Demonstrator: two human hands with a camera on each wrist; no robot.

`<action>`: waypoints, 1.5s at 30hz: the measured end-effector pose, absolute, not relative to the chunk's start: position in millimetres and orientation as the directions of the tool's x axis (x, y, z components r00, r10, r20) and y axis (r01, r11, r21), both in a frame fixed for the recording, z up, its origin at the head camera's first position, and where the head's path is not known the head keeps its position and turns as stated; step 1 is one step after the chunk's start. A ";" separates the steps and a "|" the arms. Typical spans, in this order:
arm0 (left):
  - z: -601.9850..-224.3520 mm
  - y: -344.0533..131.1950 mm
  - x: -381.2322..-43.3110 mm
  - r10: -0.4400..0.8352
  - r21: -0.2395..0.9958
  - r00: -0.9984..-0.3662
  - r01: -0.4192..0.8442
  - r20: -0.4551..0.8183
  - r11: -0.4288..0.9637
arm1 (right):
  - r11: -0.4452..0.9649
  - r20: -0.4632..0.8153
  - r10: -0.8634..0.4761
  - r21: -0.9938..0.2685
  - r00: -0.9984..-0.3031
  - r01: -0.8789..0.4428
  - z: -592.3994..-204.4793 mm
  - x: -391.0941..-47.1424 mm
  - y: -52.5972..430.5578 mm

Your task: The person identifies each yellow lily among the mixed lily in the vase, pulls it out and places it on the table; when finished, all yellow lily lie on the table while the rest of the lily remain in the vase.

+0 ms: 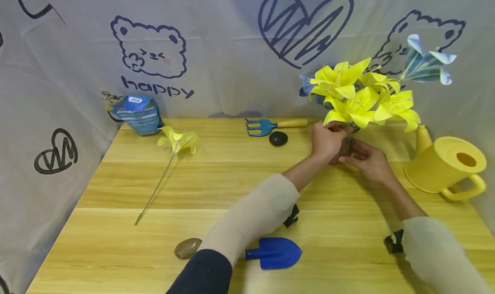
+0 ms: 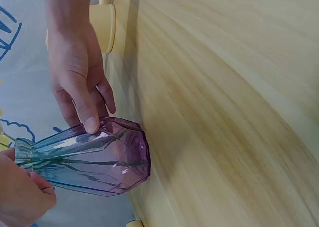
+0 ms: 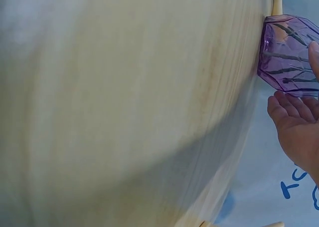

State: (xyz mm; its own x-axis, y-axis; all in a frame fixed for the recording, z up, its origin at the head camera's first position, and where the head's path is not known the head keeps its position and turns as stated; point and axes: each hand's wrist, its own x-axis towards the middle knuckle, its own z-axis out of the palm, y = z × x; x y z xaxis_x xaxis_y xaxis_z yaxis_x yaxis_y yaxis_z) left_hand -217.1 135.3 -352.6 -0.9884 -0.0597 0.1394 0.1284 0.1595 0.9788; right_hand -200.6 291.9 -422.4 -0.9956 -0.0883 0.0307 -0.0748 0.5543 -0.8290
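Note:
A faceted glass vase [image 2: 109, 154], teal at the neck and purple at the base, stands at the table's back right. Green stems show through its glass. Yellow lilies [image 1: 361, 109] fill its top, with a pale blue lily [image 1: 427, 66] leaning right and darker blue petals at the left. My left hand [image 1: 325, 141] grips the vase's neck, close under the blooms. Lower down, my right hand [image 1: 369, 160] holds the body, thumb on the near side and fingers round the side. A single yellow lily [image 1: 176, 141] with a long stem lies on the table at the left.
Right of the vase stands a yellow watering can [image 1: 437, 165]. A blue hand rake [image 1: 263, 126] and black stone [image 1: 278, 138] lie at the back. Near the front are a blue trowel [image 1: 276, 253] and brown stone [image 1: 187, 247]. A blue bag [image 1: 139, 115] sits back left.

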 end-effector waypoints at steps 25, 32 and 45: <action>-336.1 115.5 -211.4 0.065 0.713 -0.747 0.653 0.661 0.258 | 0.575 -0.024 -0.110 -0.817 -0.994 -0.044 -419.8 -197.6 291.9; -325.3 108.4 -208.2 0.026 0.753 -0.772 0.626 0.635 0.203 | 0.606 -0.044 -0.096 -0.795 -0.994 -0.023 -419.1 -198.7 291.8; -267.2 77.4 -176.7 0.033 0.653 -0.655 0.746 0.755 -0.131 | 0.586 -0.040 -0.093 -0.810 -0.995 -0.022 -420.3 -197.7 290.9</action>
State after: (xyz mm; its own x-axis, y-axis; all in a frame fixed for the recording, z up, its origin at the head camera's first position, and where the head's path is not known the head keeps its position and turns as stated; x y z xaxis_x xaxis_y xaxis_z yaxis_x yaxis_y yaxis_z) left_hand -176.7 77.4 -267.2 -0.6553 0.0333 0.7546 0.7456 -0.1310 0.6533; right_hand -197.7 290.9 -420.3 -0.9949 -0.0926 -0.0402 -0.0217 0.5856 -0.8103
